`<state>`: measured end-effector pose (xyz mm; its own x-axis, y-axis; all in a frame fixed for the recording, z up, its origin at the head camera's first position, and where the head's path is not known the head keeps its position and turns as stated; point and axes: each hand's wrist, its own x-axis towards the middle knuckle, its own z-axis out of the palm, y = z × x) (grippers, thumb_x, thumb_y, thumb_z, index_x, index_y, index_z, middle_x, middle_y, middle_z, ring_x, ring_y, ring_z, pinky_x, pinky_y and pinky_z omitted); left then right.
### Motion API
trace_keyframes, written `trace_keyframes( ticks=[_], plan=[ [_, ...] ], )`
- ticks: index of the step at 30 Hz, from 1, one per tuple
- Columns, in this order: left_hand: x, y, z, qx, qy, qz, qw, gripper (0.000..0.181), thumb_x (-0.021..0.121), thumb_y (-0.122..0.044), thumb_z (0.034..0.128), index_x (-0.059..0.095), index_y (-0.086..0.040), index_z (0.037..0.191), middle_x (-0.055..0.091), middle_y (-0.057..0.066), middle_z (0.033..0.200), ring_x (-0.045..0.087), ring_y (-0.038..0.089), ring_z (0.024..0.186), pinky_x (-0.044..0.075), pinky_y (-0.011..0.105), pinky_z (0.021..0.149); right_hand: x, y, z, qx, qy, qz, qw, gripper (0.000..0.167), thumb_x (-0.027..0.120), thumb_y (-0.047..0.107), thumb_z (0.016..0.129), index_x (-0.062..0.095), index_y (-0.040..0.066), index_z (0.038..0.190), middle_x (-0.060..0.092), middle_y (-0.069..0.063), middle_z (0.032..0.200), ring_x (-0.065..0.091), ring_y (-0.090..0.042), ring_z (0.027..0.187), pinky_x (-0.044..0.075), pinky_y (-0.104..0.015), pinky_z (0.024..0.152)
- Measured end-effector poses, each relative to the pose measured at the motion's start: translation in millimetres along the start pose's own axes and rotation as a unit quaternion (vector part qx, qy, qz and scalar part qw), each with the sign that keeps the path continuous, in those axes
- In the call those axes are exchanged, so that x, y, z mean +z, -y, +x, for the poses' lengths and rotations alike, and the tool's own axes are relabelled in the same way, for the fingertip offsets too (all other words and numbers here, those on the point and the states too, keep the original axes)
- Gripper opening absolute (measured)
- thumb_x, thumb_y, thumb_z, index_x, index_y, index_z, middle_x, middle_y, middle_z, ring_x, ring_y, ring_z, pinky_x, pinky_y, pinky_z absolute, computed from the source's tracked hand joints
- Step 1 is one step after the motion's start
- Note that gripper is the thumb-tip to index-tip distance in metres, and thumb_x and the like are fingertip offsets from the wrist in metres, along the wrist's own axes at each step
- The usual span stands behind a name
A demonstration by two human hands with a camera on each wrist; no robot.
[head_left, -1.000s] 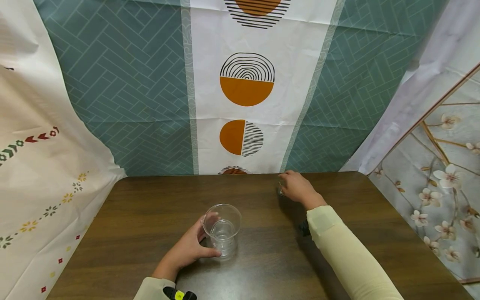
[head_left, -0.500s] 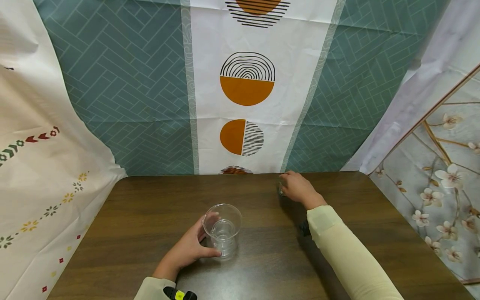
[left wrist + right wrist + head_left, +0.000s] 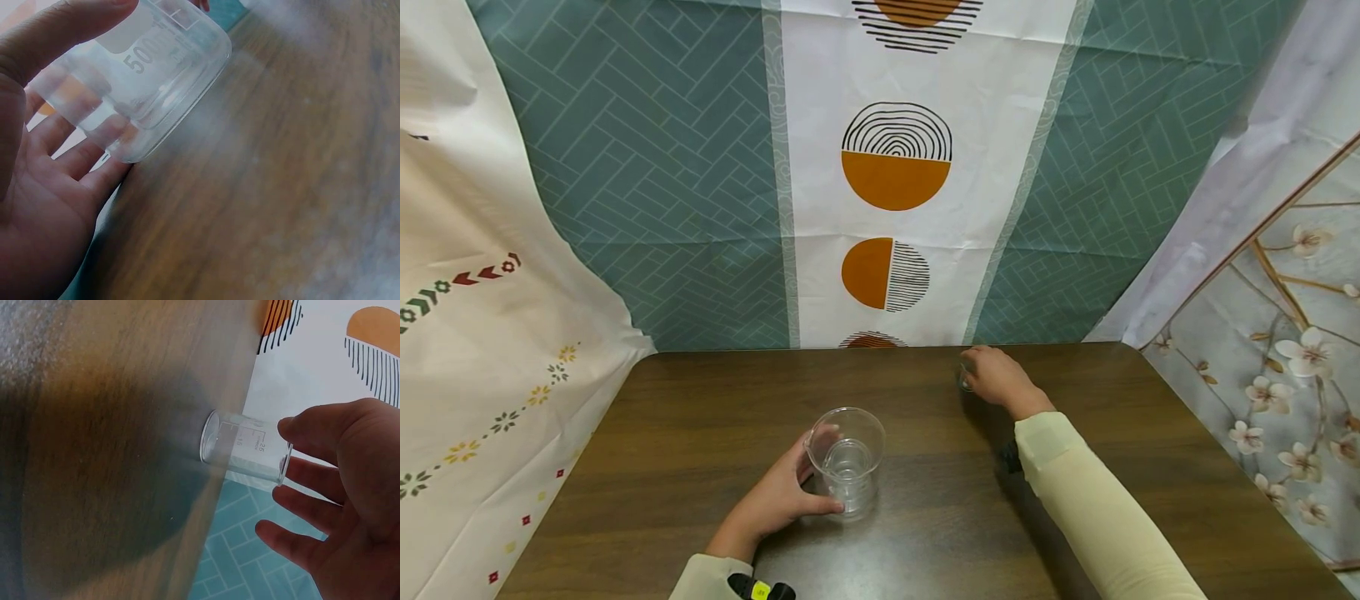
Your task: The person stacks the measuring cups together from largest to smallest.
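Note:
My left hand [image 3: 782, 492] holds a large clear beaker [image 3: 862, 454] round its side on the table, thumb in front and fingers behind. The figure 500 shows on the beaker's wall in the left wrist view. Inside it is what looks like a smaller clear vessel, though the see-through walls make this hard to tell. Near the table's back edge, my right hand [image 3: 997, 377] pinches a small clear beaker [image 3: 250, 450] at its rim with the thumb and a finger. In the right wrist view the other fingers spread apart from the glass. Its base is at the tabletop.
Both beakers are on a dark brown wooden table [image 3: 700, 400] with rounded back corners. Behind it hangs a green and white patterned cloth [image 3: 700, 167]. A cream cloth [image 3: 482, 333] borders the left side, and a flowered cloth [image 3: 1262, 367] the right.

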<state>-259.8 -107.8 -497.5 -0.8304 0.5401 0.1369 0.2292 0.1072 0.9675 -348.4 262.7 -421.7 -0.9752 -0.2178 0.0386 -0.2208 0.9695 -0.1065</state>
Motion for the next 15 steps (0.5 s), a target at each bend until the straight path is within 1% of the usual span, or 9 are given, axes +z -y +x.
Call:
trace_keyframes(
  ticks=[9, 15],
  plan=[
    [0.4, -2.0, -0.7, -0.007, -0.001, 0.0, 1.0, 0.097, 0.091, -0.015, 0.0616, 0.038, -0.027, 0.142, 0.044, 0.006, 0.147, 0.044, -0.002, 0.13, 0.032, 0.008, 0.103, 4.5, -4.8, 1.9, 0.001, 0.009, 0.008, 0.9999, 0.044, 0.058, 0.016, 0.095, 0.052, -0.002, 0.135, 0.056, -0.021, 0.136, 0.052, -0.039, 0.125, 0.042, -0.051, 0.104],
    [0.4, -1.8, -0.3, -0.005, 0.0, -0.004, 1.0, 0.096, 0.091, -0.014, 0.0613, 0.039, -0.029, 0.141, 0.044, 0.006, 0.147, 0.044, -0.002, 0.13, 0.032, 0.009, 0.104, 4.5, -4.4, 4.5, 0.0, 0.014, 0.022, 0.9997, 0.043, 0.058, 0.013, 0.094, 0.053, -0.003, 0.133, 0.058, -0.022, 0.132, 0.055, -0.039, 0.122, 0.044, -0.052, 0.101]
  ],
)
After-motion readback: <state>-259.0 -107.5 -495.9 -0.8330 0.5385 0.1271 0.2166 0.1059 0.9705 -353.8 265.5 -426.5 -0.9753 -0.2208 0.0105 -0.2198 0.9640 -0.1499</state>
